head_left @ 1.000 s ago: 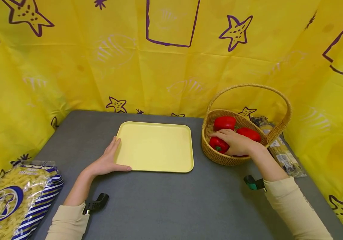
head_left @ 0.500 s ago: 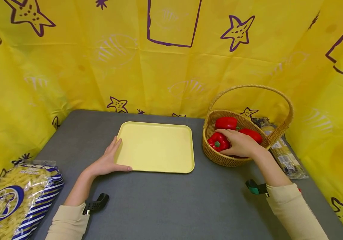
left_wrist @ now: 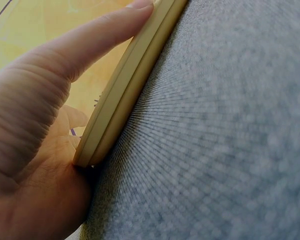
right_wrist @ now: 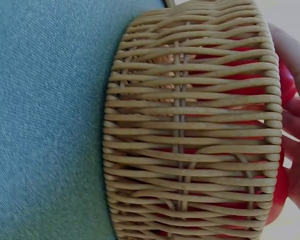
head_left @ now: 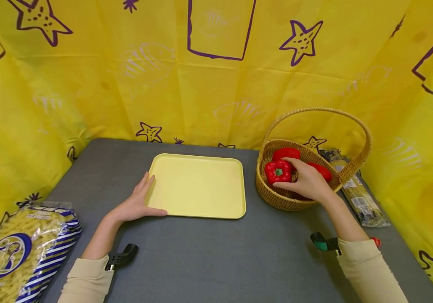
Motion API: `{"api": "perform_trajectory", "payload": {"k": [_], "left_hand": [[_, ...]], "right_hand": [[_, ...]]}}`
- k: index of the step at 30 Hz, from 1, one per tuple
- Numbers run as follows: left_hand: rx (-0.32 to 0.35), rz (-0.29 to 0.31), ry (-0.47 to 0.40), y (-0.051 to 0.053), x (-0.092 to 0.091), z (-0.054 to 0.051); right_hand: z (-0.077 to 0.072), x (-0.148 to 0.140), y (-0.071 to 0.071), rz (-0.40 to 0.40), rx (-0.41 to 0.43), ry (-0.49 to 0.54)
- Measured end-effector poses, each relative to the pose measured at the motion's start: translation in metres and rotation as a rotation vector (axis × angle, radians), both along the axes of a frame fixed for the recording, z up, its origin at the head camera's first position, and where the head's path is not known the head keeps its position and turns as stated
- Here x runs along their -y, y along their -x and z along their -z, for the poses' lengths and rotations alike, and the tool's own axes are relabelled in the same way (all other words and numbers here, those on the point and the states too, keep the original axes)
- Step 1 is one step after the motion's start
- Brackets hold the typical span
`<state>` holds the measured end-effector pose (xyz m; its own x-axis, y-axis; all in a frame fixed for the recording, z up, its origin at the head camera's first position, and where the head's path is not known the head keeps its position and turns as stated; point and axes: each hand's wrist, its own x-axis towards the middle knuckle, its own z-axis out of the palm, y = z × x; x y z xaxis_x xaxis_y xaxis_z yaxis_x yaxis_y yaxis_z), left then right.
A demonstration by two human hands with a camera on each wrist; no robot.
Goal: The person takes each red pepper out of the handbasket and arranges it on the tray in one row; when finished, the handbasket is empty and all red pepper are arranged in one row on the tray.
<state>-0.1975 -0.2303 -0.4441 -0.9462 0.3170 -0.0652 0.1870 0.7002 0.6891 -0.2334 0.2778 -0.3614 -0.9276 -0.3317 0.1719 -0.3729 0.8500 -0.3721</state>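
In the head view my right hand (head_left: 306, 181) grips a red bell pepper (head_left: 278, 171), its green stem facing me, at the left side of the wicker basket (head_left: 282, 203). Two more red peppers lie in the basket, a far one (head_left: 286, 153) and one on the right (head_left: 320, 171) partly behind my hand. My left hand (head_left: 136, 204) rests spread at the near left corner of a pale yellow tray (head_left: 197, 185), thumb along the front edge. The left wrist view shows the thumb (left_wrist: 105, 40) against the tray's rim (left_wrist: 125, 85). In the right wrist view the basket wall (right_wrist: 190, 125) hides most of the peppers.
A bag of pasta (head_left: 23, 252) lies at the near left of the grey table (head_left: 216, 261). Behind the basket to the right lies another clear packet (head_left: 360, 198). The basket's tall handle (head_left: 318, 109) arches over it. A small red thing (head_left: 376, 242) peeks out by my right sleeve.
My right hand has taken hold of the near-left pepper, turned its stem toward me and raised it a little. The left hand stays at the tray corner.
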Motion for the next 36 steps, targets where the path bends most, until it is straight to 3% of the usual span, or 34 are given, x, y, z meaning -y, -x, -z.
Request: {"api": "perform_trajectory", "payload": {"k": [5, 15, 29, 36], "left_hand": [[-0.001, 0.001, -0.001, 0.000, -0.001, 0.000], [0.008, -0.004, -0.008, -0.001, -0.001, 0.000], [0.012, -0.006, -0.003, -0.001, -0.001, 0.001], [0.000, -0.006, -0.005, -0.001, -0.002, 0.000]], "right_hand": [[0.001, 0.002, -0.001, 0.058, -0.012, 0.060], [-0.007, 0.013, -0.008, 0.143, 0.044, 0.233], [-0.021, 0.038, -0.013, 0.174, 0.138, 0.379], [-0.020, 0.056, -0.010, 0.149, 0.152, 0.390]]}}
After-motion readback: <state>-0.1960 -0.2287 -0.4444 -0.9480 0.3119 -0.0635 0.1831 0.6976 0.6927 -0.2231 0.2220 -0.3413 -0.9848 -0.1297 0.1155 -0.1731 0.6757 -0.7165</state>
